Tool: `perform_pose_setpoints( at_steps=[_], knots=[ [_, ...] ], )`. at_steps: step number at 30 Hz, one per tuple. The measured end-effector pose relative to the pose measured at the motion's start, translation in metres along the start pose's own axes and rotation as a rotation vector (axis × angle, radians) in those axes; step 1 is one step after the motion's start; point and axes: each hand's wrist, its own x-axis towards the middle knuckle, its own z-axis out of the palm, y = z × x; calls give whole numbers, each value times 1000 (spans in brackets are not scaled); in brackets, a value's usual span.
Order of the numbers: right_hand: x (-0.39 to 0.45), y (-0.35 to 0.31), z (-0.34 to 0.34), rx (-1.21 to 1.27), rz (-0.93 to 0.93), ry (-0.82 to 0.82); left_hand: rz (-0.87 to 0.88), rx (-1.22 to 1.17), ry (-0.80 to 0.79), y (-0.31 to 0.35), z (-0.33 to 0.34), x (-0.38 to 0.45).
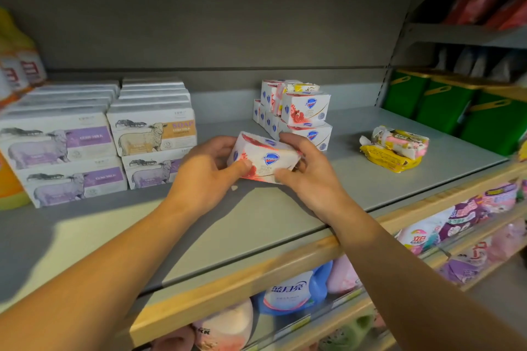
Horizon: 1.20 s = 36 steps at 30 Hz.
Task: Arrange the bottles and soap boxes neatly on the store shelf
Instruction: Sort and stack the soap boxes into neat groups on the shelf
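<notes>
Forearms: both reach in over the wooden shelf edge point(256, 271)
Left hand point(205, 177): fingers and thumb curled round the left end of a white-and-red soap box point(263, 161)
Right hand point(308, 174): gripping its right end; box tilted, just above the grey shelf point(285, 222)
Behind: stacked matching soap boxes point(299, 114); sheep-printed boxes point(94, 139) at left; yellow packets point(395, 148) at right

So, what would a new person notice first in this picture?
First, both hands, left hand and right hand, gripping a white and red soap box above the grey shelf. Then the stacked sheep soap boxes at left.
</notes>
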Motion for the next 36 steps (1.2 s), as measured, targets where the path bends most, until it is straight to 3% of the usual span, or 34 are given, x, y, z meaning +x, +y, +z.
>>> perform_pose_setpoints(
  at_steps=[7,9,14,19,22,30,36],
  knots=[
    [-1,-1,5,-46,-112,25,432,373,82,6,-6,-2],
    [-1,-1,4,-25,-115,24,488,432,99,7,-6,-3],
    [-3,-3,4,-35,-115,12,454,421,113,7,-6,-6],
    [-3,-4,2,5,-94,18,252,278,69,7,-7,-8],
    [-3,-3,3,43,-47,59,166,356,67,6,-7,-11],
    [-1,-1,3,-487,-182,119,70,660,-26,1,-14,-21],
    [4,-1,3,-813,-264,84,144,859,-264,-5,-35,-40]
  ],
)
